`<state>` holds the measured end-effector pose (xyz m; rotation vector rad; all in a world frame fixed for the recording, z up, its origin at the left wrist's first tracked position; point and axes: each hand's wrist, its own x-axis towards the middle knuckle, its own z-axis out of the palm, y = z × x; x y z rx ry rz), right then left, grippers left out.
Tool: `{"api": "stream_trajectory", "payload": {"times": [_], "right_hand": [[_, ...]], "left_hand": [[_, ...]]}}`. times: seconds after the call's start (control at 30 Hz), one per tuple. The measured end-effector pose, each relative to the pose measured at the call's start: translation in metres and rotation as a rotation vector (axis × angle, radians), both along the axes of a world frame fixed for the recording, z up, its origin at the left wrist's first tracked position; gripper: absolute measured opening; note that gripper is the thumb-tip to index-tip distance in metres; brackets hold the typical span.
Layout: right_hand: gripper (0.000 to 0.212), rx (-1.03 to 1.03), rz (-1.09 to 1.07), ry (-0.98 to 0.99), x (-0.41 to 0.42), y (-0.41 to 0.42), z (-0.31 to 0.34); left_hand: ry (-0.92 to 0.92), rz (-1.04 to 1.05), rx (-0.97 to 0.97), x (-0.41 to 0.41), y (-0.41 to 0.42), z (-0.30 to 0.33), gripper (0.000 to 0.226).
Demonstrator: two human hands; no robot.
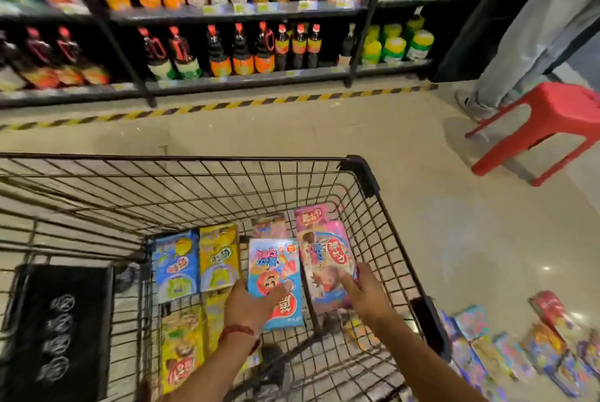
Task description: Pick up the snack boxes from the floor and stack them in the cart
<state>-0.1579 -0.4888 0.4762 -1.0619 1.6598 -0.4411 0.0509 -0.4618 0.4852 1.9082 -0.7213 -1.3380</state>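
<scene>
At the far left, a black panel with white symbols is seen hanging inside the near end of the wire cart. Beside it, on the cart floor, a blue box and a yellow box are laid flat side by side, touching, and further yellow boxes are laid nearer the camera below them.

The left hand, with a red cord worn at the wrist, is reached down into the cart. A light blue box is gripped by it, the thumb being curled across the printed face and the fingers hidden beneath. This box is held flat, just left of a pink box.

The pink box is held at its near end by the right hand, the thumb being laid on top and the fingers tucked along the right edge, close to the cart's right wall. More pink boxes are seen under and beyond it, in the far right corner.

To the right of the cart, a scatter of coloured boxes is left lying on the pale floor, blurred. Farther back, a red stool is stood on the floor, with a person's legs in pale jeans behind it. Shelves of bottles are ranged along the back.
</scene>
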Motion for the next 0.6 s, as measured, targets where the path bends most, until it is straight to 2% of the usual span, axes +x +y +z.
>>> {"api": "stream_trajectory", "payload": {"times": [0.07, 0.1, 0.17, 0.2, 0.3, 0.33, 0.43, 0.5, 0.53, 0.6], "right_hand": [[0.064, 0.132, 0.006, 0.063, -0.004, 0.000, -0.027], [0.061, 0.180, -0.005, 0.076, -0.004, 0.000, -0.030], [0.032, 0.307, -0.037, 0.106, 0.002, 0.001, -0.030], [0.024, 0.334, -0.042, 0.125, 0.002, 0.000, -0.038], [0.027, 0.410, -0.044, 0.161, -0.005, -0.001, -0.062], [0.031, 0.404, -0.011, 0.170, -0.010, -0.001, -0.077], [0.054, 0.422, 0.008, 0.177, -0.022, 0.000, -0.118], [0.070, 0.394, 0.032, 0.153, -0.033, 0.009, -0.151], [0.072, 0.403, 0.052, 0.166, -0.029, 0.008, -0.146], [0.048, 0.437, 0.122, 0.296, -0.016, 0.000, -0.115]], "left_hand": [[-0.016, -0.004, 0.083, 0.001, 0.004, -0.020, 0.033], [-0.029, -0.007, 0.132, 0.000, 0.006, -0.032, 0.039], [-0.040, 0.012, 0.258, -0.003, 0.011, -0.052, 0.049], [-0.041, 0.013, 0.297, -0.004, 0.013, -0.062, 0.051], [-0.053, 0.011, 0.367, -0.012, 0.015, -0.090, 0.075], [-0.045, 0.015, 0.395, -0.015, 0.014, -0.096, 0.073], [-0.024, 0.029, 0.430, -0.021, 0.010, -0.118, 0.030], [-0.012, 0.037, 0.420, -0.028, 0.011, -0.132, 0.030], [-0.005, 0.038, 0.419, -0.031, 0.012, -0.134, 0.035], [-0.007, 0.081, 0.430, -0.036, 0.015, -0.141, 0.052]]}}
